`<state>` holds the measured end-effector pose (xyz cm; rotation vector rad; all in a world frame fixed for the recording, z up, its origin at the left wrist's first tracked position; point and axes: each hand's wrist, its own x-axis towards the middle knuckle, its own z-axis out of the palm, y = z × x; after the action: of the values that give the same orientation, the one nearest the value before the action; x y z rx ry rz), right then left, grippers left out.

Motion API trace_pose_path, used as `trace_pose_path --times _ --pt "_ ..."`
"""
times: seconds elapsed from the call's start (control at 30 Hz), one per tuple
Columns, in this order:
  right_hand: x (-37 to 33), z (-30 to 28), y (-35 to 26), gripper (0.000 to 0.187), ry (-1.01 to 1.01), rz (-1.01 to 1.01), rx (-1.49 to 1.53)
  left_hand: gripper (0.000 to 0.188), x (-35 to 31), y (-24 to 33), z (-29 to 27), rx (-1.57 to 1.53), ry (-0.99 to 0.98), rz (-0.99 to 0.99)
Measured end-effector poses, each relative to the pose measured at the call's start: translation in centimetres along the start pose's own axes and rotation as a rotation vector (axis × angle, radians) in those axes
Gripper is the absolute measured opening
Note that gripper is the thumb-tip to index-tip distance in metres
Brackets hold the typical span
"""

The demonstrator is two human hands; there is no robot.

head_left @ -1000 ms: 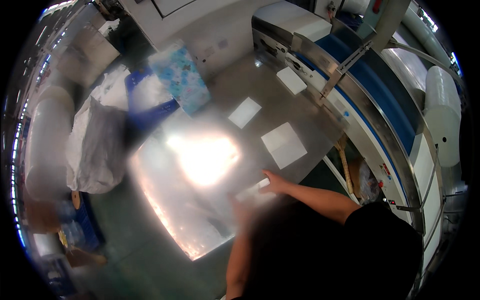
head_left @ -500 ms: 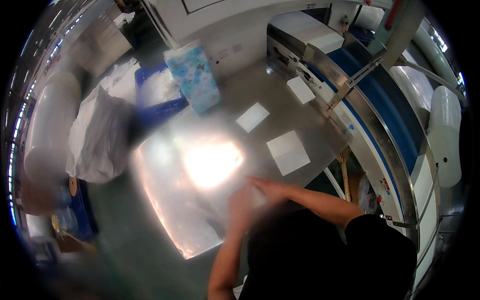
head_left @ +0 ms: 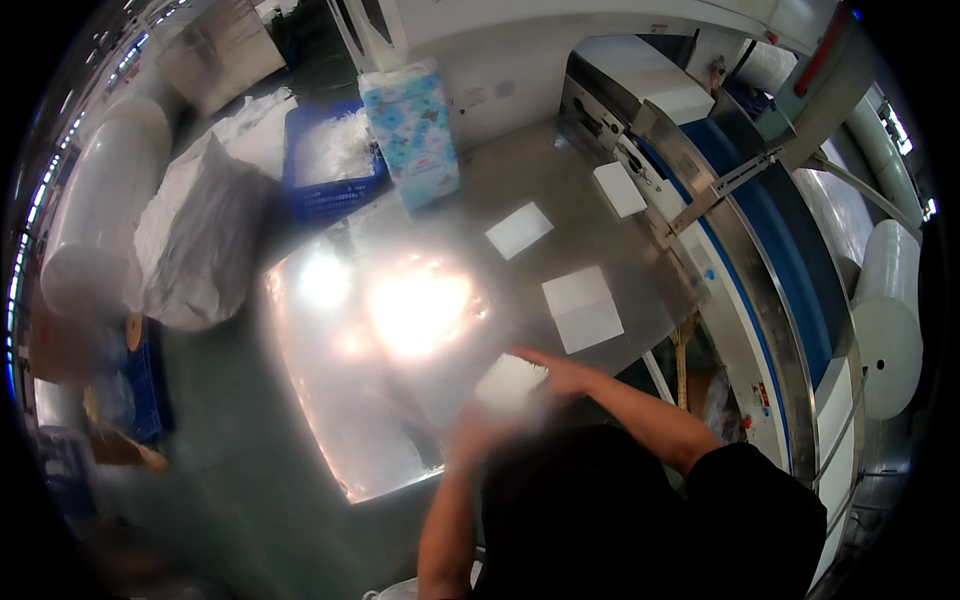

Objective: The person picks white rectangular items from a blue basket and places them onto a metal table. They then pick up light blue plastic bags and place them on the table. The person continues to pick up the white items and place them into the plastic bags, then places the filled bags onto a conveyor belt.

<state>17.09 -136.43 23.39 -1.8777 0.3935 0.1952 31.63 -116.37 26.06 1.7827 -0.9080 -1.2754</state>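
Note:
A small stack of white sheets (head_left: pixel 508 381) is held between my two hands over the near edge of a shiny metal table (head_left: pixel 400 410). Its edge shows fine layers. My left hand (head_left: pixel 478 432), blurred, grips it from the lower left. On the upper right side my right hand (head_left: pixel 558 373) is closed on it, with the fingers along its edge. Beyond my right hand lies a larger white stack (head_left: pixel 583 310) on the table. Farther back are a white rectangular stack (head_left: pixel 519 230) and another white block (head_left: pixel 620 190) beside the machine.
A machine with a blue conveyor belt (head_left: pixel 775 235) runs along the right. At the back left stand a blue-patterned package (head_left: pixel 412 130) and a blue basket (head_left: pixel 325 200) with white scraps. A large white sack (head_left: pixel 195 245) and a wrapped roll (head_left: pixel 105 190) are farther left.
My hands have moved apart a little, and the white stack between them now shows clearly. The whole view has shifted slightly; the stacks lying on the table stay where they were.

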Motion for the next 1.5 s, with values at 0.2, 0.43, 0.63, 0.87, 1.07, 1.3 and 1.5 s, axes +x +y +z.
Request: trace_pose_path --times 0.2,0.43,0.63,0.87,1.07,1.3,1.5 --pt "-2.0 5.6 3.2 0.076 0.503 0.23 -0.3 0.088 0.4 -1.0 2.7 0.008 0.239 0.171" --pt "-1.1 7.4 8.8 0.068 0.345 0.091 -0.072 0.091 0.9 -2.3 4.3 -0.004 0.372 0.233" --pt "-0.2 8.2 11.9 0.07 0.071 0.074 -0.049 0.074 0.8 -4.9 4.2 -0.04 0.314 0.285" --pt "-2.1 7.0 6.1 0.071 0.172 -0.082 -0.011 0.056 1.3 -9.5 5.7 0.033 0.25 0.389" --pt "-2.8 6.2 5.4 0.085 0.16 -0.021 -0.14 0.088 0.1 -7.5 4.5 -0.192 0.372 0.224" --pt "-1.9 7.4 6.7 0.07 0.072 0.077 -0.27 0.084 0.1 -4.5 4.0 -0.085 0.356 0.212" --pt "-1.7 8.1 7.3 0.061 0.095 -0.048 -0.304 0.064 1.3 -10.1 5.4 -0.297 0.301 0.232"
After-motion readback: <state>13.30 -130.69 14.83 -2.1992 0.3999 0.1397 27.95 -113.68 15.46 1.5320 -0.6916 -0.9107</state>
